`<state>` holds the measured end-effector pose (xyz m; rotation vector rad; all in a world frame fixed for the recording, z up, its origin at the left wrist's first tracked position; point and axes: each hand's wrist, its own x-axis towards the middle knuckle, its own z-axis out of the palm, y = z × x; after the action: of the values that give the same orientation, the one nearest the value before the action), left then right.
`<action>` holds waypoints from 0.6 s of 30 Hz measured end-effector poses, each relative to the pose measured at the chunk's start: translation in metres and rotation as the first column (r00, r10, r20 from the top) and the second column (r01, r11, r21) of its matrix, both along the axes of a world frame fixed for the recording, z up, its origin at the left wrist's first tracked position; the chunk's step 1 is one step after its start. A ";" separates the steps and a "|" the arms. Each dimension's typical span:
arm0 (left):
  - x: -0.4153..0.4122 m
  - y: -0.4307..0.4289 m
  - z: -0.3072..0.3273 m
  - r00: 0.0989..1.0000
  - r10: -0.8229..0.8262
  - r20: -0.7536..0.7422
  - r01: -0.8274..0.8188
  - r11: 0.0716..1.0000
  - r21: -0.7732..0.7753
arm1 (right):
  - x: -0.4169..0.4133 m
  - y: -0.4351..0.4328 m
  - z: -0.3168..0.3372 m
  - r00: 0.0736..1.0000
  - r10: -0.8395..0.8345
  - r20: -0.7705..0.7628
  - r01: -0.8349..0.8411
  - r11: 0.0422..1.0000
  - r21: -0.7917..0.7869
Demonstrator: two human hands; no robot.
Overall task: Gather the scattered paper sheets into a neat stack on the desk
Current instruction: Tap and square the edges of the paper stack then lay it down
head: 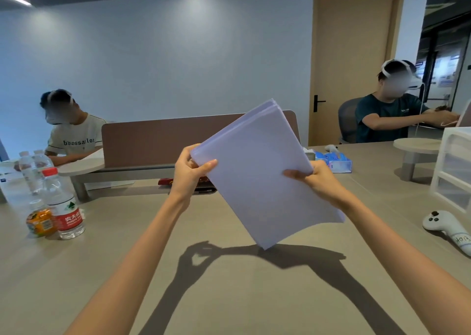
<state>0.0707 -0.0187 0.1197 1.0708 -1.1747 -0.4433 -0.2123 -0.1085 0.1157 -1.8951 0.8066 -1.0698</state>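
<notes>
A bundle of white paper sheets (257, 176) is held up in the air above the beige desk (229, 296), tilted so one corner points down near the desk surface. My left hand (190, 174) pinches the bundle's left edge with thumb on the front. On the right edge my right hand (318, 181) grips it, thumb over the front face. The top edges of the sheets fan slightly apart. No loose sheets show on the desk in front of me.
Several water bottles and an orange drink bottle (40, 220) stand at the left. A white controller (448, 230) and a plastic drawer unit (456, 166) are at the right. A brown divider (158, 141) and tissue pack (334, 161) lie beyond. Two people sit at far desks.
</notes>
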 end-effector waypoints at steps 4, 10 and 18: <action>0.010 0.013 0.003 0.982 0.093 0.164 -0.094 0.996 -0.001 | -0.004 0.009 0.011 0.995 0.003 -0.097 -0.012 0.996 -0.084; 0.003 0.025 0.013 0.920 -0.118 0.375 0.025 0.970 0.243 | 0.001 0.012 0.023 0.927 -0.106 -0.360 -0.006 0.954 -0.298; -0.017 0.028 -0.019 0.977 -0.202 0.075 0.164 0.923 0.348 | 0.021 0.020 0.019 0.793 -0.290 -0.536 -0.061 0.838 -0.543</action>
<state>0.0542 0.0092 0.1003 1.2998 -1.3333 -0.7636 -0.1912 -0.0888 0.1351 -2.7874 1.0647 -0.8039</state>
